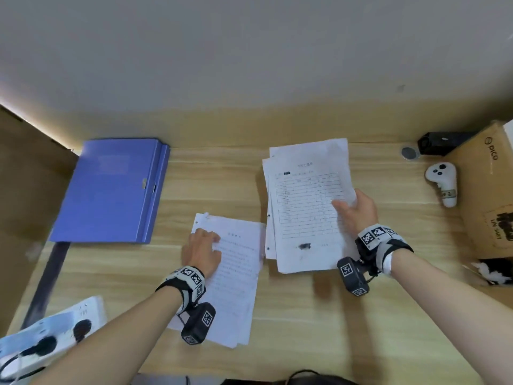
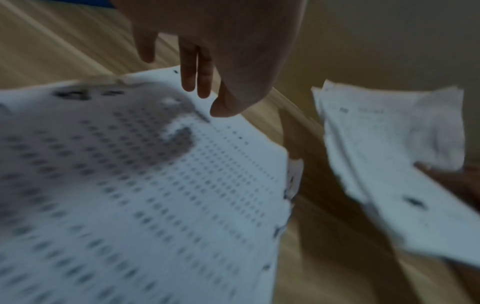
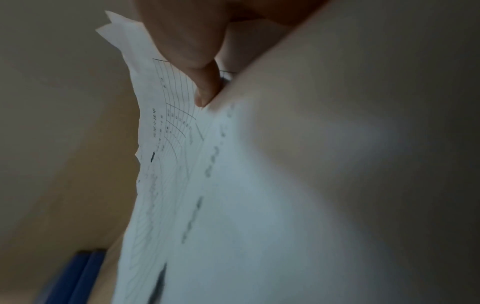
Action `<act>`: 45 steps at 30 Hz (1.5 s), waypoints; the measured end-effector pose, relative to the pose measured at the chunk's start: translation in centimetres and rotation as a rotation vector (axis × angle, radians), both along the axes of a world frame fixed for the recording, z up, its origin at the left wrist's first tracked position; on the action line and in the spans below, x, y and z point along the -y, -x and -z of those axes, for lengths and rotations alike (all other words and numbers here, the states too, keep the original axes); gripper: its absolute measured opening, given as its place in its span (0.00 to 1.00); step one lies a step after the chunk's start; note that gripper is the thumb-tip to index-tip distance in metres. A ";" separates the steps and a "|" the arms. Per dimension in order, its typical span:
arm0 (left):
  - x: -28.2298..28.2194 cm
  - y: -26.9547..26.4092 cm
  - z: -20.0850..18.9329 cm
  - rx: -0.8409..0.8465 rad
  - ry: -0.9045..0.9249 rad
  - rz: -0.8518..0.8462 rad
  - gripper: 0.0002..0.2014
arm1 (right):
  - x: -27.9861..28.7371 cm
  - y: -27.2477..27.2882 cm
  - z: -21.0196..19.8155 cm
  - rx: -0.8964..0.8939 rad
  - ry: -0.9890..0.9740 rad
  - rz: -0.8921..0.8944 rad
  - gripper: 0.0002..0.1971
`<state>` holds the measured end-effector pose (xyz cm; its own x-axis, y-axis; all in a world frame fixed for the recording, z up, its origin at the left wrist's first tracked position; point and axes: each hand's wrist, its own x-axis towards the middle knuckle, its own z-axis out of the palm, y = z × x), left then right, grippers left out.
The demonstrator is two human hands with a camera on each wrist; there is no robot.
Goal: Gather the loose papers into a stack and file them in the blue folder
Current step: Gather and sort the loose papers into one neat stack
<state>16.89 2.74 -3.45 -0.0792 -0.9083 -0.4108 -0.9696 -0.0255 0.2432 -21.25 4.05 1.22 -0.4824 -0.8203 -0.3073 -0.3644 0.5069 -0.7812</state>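
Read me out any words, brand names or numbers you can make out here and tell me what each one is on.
"PICO": on the cardboard box, near its top edge.
"UN 3481": on the label lower on the same box; small, so a best reading.
Tag on the white controller: digits too blurred to read.
Form held by the right hand: table sheet, print too small.
Sheet under the left hand: text page, unreadable.
Blue folder: cover print too faint.

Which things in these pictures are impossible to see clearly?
- Printed text on the table sheets: left wrist view, motion blur.
- Number of sheets in the held stack: head view, overlapping.
- Inside of the blue folder: closed cover.
- Right hand fingers under the stack: paper hides them.
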 end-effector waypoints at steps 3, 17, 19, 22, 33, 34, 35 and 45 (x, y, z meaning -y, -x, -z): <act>-2.7 -1.5 0.7 -0.058 -0.143 0.018 0.29 | -0.6 -2.1 -0.8 0.087 0.033 0.005 0.12; -5.0 3.4 -0.2 -0.332 -0.222 -0.239 0.27 | -7.8 -10.4 4.9 0.051 -0.206 -0.185 0.13; -5.1 2.4 -0.3 -0.325 -0.136 -0.339 0.27 | -8.1 -11.1 5.3 0.056 -0.239 -0.243 0.18; -5.6 0.8 -0.4 -0.247 -0.090 -0.450 0.26 | -7.9 -12.0 5.6 -0.106 -0.292 -0.318 0.25; -6.9 2.1 -1.4 -0.761 -0.357 -0.820 0.08 | -7.8 -14.6 5.1 0.037 -0.368 -0.341 0.26; -7.0 2.3 -1.6 -0.772 -0.375 -0.836 0.10 | -7.9 -14.4 5.0 0.052 -0.367 -0.334 0.23; -7.2 2.6 -2.1 -0.791 -0.384 -0.840 0.12 | -8.0 -14.1 4.7 0.071 -0.355 -0.327 0.20; -1.8 3.7 -13.0 -1.079 -0.193 -0.630 0.14 | -3.5 -10.0 -6.8 0.325 0.027 -0.202 0.13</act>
<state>13.23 4.53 9.51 -0.0319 -0.8431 -0.5367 -0.0880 -0.5326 0.8418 -11.28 7.59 7.98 -0.1912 -0.8985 -0.3951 -0.1858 0.4284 -0.8843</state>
